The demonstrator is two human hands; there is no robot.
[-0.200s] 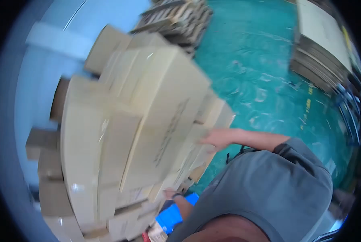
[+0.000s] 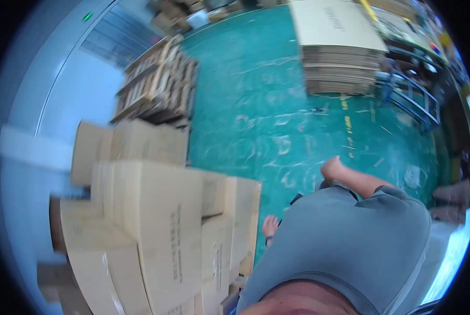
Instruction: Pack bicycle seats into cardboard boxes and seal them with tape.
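In the head view, your left hand [image 2: 270, 226] hangs bare and loosely open just right of the stacked cartons [image 2: 161, 231], holding nothing; it's the nearer one. Your right hand [image 2: 333, 169] is raised over the green floor [image 2: 277, 105], well apart; its grip can't be told.

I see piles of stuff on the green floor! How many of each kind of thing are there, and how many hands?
Piles of brown cardboard boxes: 1
Stacks of wooden pallets: 1
Stacks of flat cardboard sheets: 1
Blue metal frames: 1
Hands: 2, the left hand and the right hand
Total: 6
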